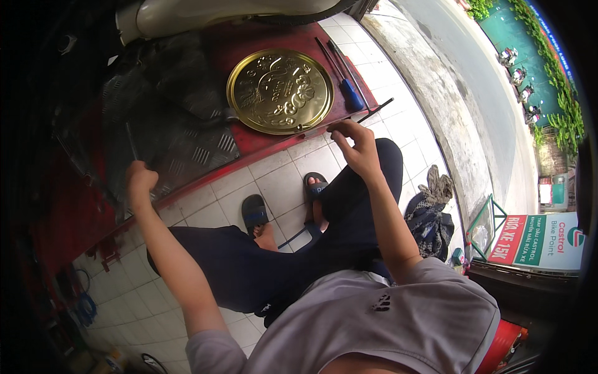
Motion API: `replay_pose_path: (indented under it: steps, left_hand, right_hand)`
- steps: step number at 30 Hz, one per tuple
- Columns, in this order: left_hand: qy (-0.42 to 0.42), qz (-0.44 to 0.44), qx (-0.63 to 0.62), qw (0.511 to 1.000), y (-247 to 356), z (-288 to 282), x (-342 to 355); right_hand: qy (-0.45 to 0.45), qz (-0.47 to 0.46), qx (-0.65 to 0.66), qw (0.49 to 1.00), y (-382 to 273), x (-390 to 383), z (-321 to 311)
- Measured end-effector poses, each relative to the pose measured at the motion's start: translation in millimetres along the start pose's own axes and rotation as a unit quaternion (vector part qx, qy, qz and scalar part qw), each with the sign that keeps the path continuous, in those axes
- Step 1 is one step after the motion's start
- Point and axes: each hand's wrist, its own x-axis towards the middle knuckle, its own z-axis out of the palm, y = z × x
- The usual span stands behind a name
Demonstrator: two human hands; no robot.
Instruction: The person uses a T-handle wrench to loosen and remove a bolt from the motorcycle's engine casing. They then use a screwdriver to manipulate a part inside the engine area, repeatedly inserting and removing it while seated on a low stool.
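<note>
Head: gold tray (280,93) on red platform (254,137); tiled floor (274,187).

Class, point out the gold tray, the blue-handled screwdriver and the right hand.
Gold tray (280,92), head view: embossed centre.
Blue-handled screwdriver (352,95), head view: blue handle.
Right hand (361,148), head view: its back.

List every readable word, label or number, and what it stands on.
Wording described, not copied:
Red, green and white signboard: large, readable lettering.
Round gold tray: embossed characters, too small to read surely.
Blue banner: white lettering, small and blurred.
Right sandal: pale strap lettering, too small.
</note>
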Motion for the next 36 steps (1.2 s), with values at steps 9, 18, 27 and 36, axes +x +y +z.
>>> replay_pose_path:
  steps: [9,18,27,36]
  left_hand:
    - [0.019,-0.097,0.011,0.995,21,-18,-19]
    - [0.137,0.002,-0.091,0.986,108,-47,-75]
    - [0.292,0.223,-0.199,0.909,178,-29,-91]
    - [0.262,0.344,-0.350,0.831,230,-15,-108]
  right_hand:
    - [0.147,0.098,-0.025,0.984,45,-16,-64]
    - [0.040,-0.042,-0.337,0.940,72,51,-35]
    - [-0.051,0.042,-0.469,0.881,58,95,-21]
    - [-0.025,0.047,-0.465,0.884,52,103,-18]
